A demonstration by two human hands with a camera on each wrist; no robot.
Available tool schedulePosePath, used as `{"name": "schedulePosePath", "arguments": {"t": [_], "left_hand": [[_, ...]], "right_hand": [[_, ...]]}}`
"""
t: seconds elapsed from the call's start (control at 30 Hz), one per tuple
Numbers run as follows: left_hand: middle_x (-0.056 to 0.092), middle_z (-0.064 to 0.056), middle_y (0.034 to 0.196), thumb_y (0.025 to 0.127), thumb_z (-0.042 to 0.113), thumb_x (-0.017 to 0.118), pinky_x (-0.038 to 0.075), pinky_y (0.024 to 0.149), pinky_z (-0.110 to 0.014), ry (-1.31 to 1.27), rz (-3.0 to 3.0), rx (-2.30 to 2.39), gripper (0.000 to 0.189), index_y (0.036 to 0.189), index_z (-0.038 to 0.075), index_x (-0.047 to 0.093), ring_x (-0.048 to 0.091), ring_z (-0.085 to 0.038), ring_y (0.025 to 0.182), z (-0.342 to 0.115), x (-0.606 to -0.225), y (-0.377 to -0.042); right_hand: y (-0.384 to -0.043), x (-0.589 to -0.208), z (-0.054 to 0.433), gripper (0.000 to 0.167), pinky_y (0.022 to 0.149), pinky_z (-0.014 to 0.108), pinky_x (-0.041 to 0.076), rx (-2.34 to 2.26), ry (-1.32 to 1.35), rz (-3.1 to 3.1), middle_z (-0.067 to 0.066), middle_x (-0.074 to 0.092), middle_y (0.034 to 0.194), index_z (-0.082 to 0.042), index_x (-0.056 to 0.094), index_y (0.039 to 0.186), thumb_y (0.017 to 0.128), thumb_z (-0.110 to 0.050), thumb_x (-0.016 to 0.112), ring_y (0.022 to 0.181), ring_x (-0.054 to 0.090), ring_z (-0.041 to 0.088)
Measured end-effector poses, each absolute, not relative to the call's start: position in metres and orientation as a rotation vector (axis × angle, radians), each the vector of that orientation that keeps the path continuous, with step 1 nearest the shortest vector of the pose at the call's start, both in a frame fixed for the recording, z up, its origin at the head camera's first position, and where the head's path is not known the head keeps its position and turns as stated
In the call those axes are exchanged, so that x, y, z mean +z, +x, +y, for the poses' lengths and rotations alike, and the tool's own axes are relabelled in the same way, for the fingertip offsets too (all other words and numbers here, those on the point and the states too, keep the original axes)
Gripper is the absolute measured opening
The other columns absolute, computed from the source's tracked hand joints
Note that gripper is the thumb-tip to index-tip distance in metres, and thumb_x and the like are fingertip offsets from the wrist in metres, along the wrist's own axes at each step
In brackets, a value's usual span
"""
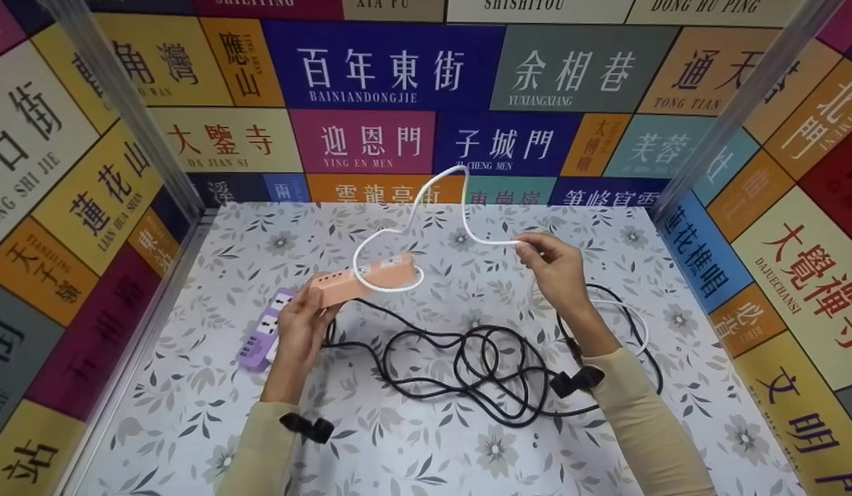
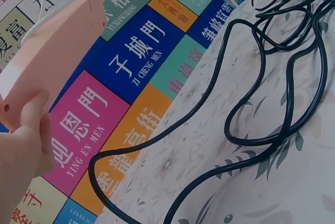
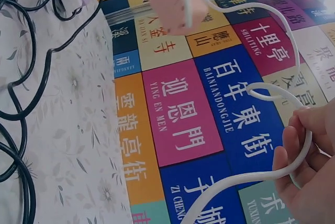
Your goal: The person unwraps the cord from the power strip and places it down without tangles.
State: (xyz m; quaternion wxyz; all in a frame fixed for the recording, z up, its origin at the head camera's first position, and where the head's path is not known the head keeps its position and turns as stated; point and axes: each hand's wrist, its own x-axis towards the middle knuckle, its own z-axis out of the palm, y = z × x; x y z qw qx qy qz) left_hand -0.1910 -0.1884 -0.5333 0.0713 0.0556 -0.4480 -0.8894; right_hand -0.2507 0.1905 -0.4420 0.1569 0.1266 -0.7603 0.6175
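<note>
My left hand [image 1: 303, 322] grips one end of a peach-pink power strip [image 1: 339, 293], raised above the table with its socket face up. A white cord [image 1: 464, 207] loops over the strip's far end and arches up before dropping to my right hand [image 1: 558, 270]. There the thumb and fingers pinch the cord, and more of it trails down behind the wrist. From the left wrist, the strip's plain underside [image 2: 55, 51] shows, with the thumb pressed on it. In the right wrist view, the white cord [image 3: 256, 176] passes through the curled fingers.
A purple and white power strip [image 1: 259, 342] lies on the table behind my left hand. Tangled black cord [image 1: 467, 351] spreads over the floral tabletop [image 1: 494, 448] between and beneath the arms. Walls of coloured signs [image 1: 370, 141] enclose the table at the back and sides.
</note>
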Motion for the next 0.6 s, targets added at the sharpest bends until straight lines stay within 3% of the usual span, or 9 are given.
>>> {"name": "schedulePosePath", "arguments": {"t": [0.2,0.5,0.6], "left_hand": [[0.055,-0.006,0.129,0.102,0.021,0.054,0.056,0.098,-0.024,0.283,-1.322,-2.625,0.063,0.154,-0.004,0.03,0.064,-0.009,0.111,-0.194,-0.533,-0.194],[0.056,-0.006,0.126,0.101,0.019,0.053,0.056,0.095,-0.023,0.4,-1.221,-2.578,0.064,0.154,-0.006,0.028,0.056,-0.015,0.119,-0.207,-0.541,-0.197],[0.056,-0.004,0.126,0.102,0.019,0.051,0.055,0.096,-0.022,0.391,-1.248,-2.554,0.061,0.154,-0.005,0.03,0.055,-0.015,0.122,-0.21,-0.541,-0.195]], "right_hand": [[-0.242,-0.447,0.21,0.013,0.064,0.015,0.05,1.803,0.344,-2.179,-0.006,0.066,0.083,0.009,0.072,0.101,0.091,0.003,0.068,0.07,0.057,0.004],[-0.232,-0.456,0.246,0.012,0.062,0.016,0.044,1.725,0.434,-2.222,0.006,0.067,0.09,0.009,0.073,0.101,0.092,0.005,0.066,0.075,0.053,0.006],[-0.229,-0.458,0.259,0.011,0.061,0.017,0.043,1.654,0.476,-2.349,0.004,0.067,0.09,0.006,0.074,0.1,0.092,0.001,0.067,0.073,0.05,0.007]]}}
